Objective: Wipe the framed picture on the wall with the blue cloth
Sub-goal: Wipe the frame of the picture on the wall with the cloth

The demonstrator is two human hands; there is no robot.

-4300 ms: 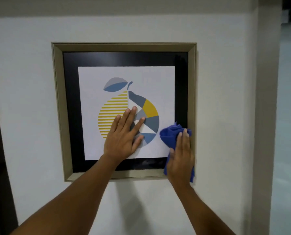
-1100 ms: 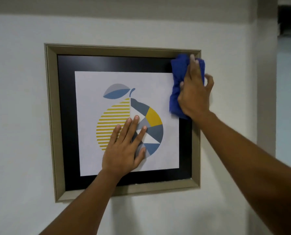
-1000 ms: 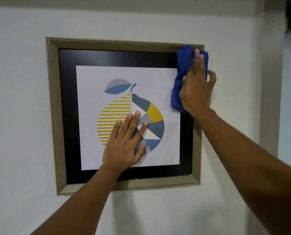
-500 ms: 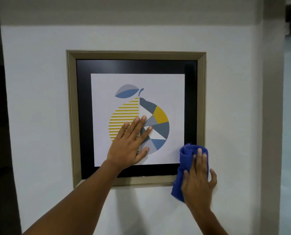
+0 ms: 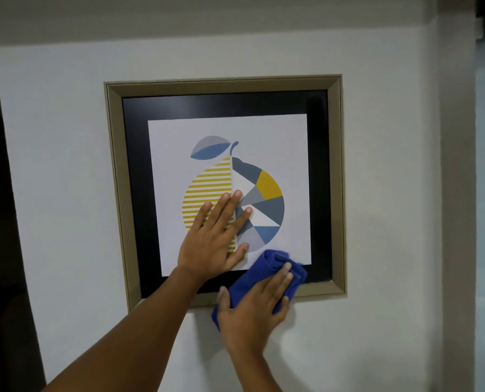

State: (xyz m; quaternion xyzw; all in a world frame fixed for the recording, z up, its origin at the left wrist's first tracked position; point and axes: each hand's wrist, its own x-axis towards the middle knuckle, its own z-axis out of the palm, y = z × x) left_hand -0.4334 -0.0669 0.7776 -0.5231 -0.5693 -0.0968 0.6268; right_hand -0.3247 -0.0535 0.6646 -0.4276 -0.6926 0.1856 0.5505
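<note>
Nearest the camera, two bare forearms reach up from the lower edge toward the white wall [image 5: 66,165]. Of the two hands, the right hand [image 5: 252,309] lies flat with its fingers [image 5: 285,274] stretched out over the blue cloth [image 5: 269,267], pressing it against the wall rather than closing around it; the thumb sticks out to the left along the cloth's edge. The cloth is bunched into a thick fold and lies across the bottom edge of the framed picture [image 5: 337,179], right of the middle: its upper end covers the black mat and the lower edge of the white print, and its lower end hangs over the beige frame onto the bare wall below. Just beside it, up and to the left, the left hand [image 5: 215,236] is open and empty, palm flat on the glass with fingers spread over the lower half of the pear design, on the yellow stripes and the grey and blue facets. Beyond the hands, the picture hangs on the wall, its upper half uncovered. A wall corner [image 5: 456,193] runs down the right side.
</note>
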